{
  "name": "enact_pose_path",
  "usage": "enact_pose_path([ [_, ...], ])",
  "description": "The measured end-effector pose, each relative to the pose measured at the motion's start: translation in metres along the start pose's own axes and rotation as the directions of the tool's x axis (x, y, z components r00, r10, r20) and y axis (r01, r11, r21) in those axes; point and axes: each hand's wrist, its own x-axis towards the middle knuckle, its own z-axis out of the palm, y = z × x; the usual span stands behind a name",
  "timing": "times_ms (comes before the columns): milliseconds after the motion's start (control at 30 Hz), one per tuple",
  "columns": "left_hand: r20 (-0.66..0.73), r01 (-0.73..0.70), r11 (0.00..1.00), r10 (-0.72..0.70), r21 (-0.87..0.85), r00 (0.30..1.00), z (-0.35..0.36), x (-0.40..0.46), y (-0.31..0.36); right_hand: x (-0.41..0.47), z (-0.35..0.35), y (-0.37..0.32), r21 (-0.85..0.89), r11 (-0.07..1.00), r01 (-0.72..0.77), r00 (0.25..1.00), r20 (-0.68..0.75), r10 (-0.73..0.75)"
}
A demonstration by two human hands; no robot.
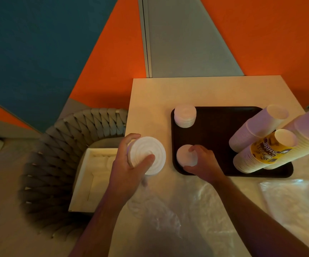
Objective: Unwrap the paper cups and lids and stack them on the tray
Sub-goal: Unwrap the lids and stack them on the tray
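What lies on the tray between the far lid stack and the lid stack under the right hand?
Nothing: in the head view, only bare dark tray separates the far lid stack from the near lid stack gripped by the right hand.

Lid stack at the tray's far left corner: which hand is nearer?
Right. The right hand grips another lid pile on the tray, below that far lid stack; the left hand holds lids off the tray's left.

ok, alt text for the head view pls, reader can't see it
A person's left hand grips a stack of white lids above the table edge while the right hand holds a shorter lid stack on a dark tray. The tray also carries another lid stack and tall stacks of paper cups; clear plastic wrap lies on the table.
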Motion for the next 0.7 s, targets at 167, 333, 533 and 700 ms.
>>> enact_pose_path([
  [167,0.012,-0.029,1.000,0.029,0.007,0.999,0.000,-0.001,0.003,0.000,0.002,0.000,0.000,1.000,-0.018,1.000,0.003,0.018],
  [333,0.025,-0.036,0.999,0.037,-0.024,0.999,0.001,-0.003,0.006,-0.001,-0.003,-0.001,0.007,1.000,-0.011,1.000,0.001,0.011],
  [533,0.021,-0.034,0.999,0.034,0.004,0.999,0.003,-0.003,0.004,-0.009,-0.036,-0.037,0.163,0.984,0.077,0.995,-0.077,-0.065],
  [700,0.073,-0.073,0.997,0.071,0.028,0.995,0.011,-0.006,0.011,-0.036,-0.067,-0.097,0.546,0.811,0.210,0.978,-0.129,-0.166],
])
